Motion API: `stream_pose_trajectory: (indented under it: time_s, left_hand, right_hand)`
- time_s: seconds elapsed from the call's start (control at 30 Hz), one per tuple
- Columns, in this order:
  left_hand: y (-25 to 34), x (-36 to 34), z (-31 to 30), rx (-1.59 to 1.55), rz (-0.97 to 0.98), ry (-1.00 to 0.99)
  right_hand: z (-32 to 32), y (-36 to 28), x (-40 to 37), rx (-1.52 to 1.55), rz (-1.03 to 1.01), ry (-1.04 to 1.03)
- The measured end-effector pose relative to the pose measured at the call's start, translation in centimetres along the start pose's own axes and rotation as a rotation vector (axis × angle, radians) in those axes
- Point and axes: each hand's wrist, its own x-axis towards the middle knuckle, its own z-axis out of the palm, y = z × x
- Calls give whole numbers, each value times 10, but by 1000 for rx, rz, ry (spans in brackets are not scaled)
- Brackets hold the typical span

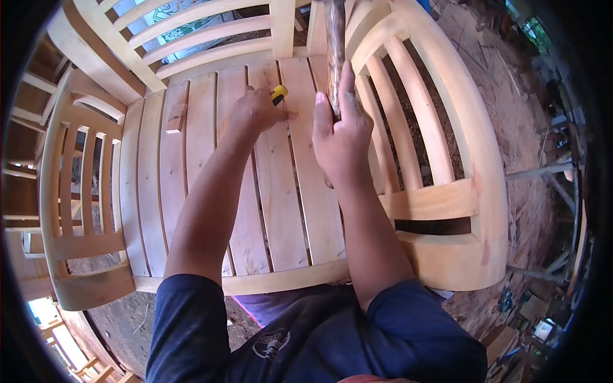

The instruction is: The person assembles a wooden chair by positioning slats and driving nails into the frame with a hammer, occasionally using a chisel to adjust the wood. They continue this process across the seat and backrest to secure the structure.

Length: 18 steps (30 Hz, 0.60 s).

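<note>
My right hand (345,137) is closed around the worn wooden handle of a hammer (334,51), raised over the right side of a slatted wooden bench seat (233,185). The hammer's top end runs to the upper edge of the view, so its head barely shows. Over the middle slats, my left hand (252,113) is closed on a tool with a yellow and black handle (279,95). The handle's end sticks out beside the fingers; the rest of this tool is hidden. A small wooden block (177,119) lies on the slats left of my left hand.
Slatted armrests rise on the right (418,115) and left (86,172), and a slatted backrest (198,32) stands at the far side. Wood pieces lie on the ground at the lower right. More wooden furniture frames are at the left edge.
</note>
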Motion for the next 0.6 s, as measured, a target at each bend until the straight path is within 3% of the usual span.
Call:
stream_pose_trajectory:
  time_s: [0.07, 0.17, 0.2, 0.33, 0.43, 0.47, 0.57, 0.6]
  left_hand:
    - [-4, -1, -4, -15, -7, 21]
    - [4, 0, -9, -12, -19, -15]
    - [5, 0, -12, -12, -18, -3]
    - [0, -2, -7, -26, -22, -20]
    - [-4, -1, 0, -20, 16, 66]
    - [-8, -1, 3, -26, 19, 67]
    - [-4, 13, -5, -8, 41, 48]
    - [-3, 8, -7, 16, 20, 9]
  right_hand:
    - [19, 40, -10, -49, -2, -43]
    - [21, 45, 7, -355, 358, -408]
    - [21, 48, 3, -184, 257, -270]
    - [0, 3, 0, 3, 161, -75]
    - [13, 29, -5, -82, 132, -120]
    - [16, 38, -2, -210, 349, -349]
    - [16, 31, -1, -274, 421, -409]
    - [19, 29, -14, -209, 358, -321]
